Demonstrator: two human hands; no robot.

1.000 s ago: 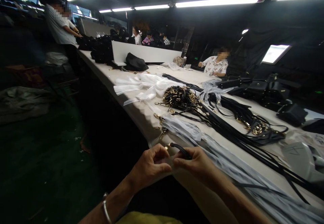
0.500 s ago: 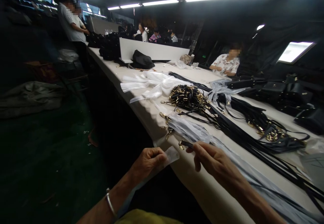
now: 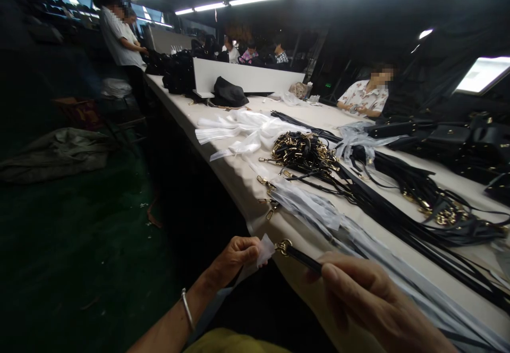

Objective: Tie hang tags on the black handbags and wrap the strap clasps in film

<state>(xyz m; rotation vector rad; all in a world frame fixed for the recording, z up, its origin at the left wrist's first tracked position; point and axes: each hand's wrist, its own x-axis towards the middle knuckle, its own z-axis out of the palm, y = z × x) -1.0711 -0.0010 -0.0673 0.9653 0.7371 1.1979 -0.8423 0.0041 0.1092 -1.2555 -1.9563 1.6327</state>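
Observation:
My left hand (image 3: 235, 260) pinches the end of a translucent plastic sleeve (image 3: 266, 248) just off the table's near edge. Between the thumb and fingers of my right hand (image 3: 362, 289) is a black strap (image 3: 305, 259), with its gold clasp (image 3: 283, 247) pointing at the sleeve's mouth. Clasp and sleeve end are very close; whether they touch I cannot tell. Beyond my hands, several straps in clear sleeves (image 3: 306, 204) lie along the table, gold clasps sticking out at their left ends.
A heap of black straps with gold clasps (image 3: 305, 153) lies on the cream-covered table (image 3: 229, 175), beside flat white sleeves (image 3: 249, 127). Another strap bundle (image 3: 442, 207) is at right. A white divider (image 3: 255, 76) stands farther back. People work around the table, one seated at right (image 3: 364, 98).
My right hand has come nearer and lower, with more strap now showing ahead of its fingers. The clasp has moved toward the sleeve end. The view has shifted slightly.

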